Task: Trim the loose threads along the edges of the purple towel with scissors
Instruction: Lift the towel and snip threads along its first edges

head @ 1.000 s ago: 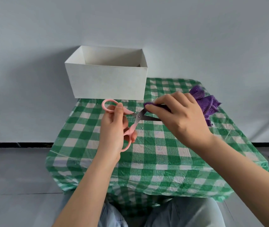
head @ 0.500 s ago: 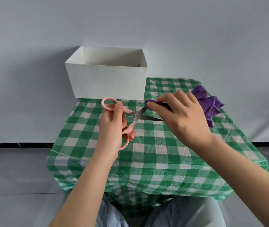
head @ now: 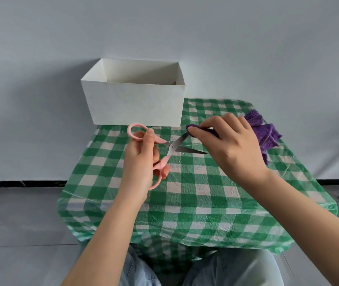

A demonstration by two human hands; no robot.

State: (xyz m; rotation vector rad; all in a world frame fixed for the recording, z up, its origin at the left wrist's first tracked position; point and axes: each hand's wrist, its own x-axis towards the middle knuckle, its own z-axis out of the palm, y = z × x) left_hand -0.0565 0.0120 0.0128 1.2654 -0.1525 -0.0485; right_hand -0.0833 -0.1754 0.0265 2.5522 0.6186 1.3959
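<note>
- While the left hand (head: pixel 141 162) grips the pink scissors (head: pixel 165 150) through their loops, the blades stand apart, upper tip at the towel's edge.
- Behind them a white box (head: pixel 135 104) sits at the table's (head: pixel 195 203) far left corner, on green check cloth.
- The right hand (head: pixel 232 145) pinches the purple towel's (head: pixel 265 133) edge, lifted; the rest bunches behind it near the table's right edge.

1. 1 head-worn wide-angle view looks forward and down, from close above the green-checked table (head: pixel 195 193).
2. It faces a white box (head: pixel 133 104) and grey wall (head: pixel 164 27) beyond.
</note>
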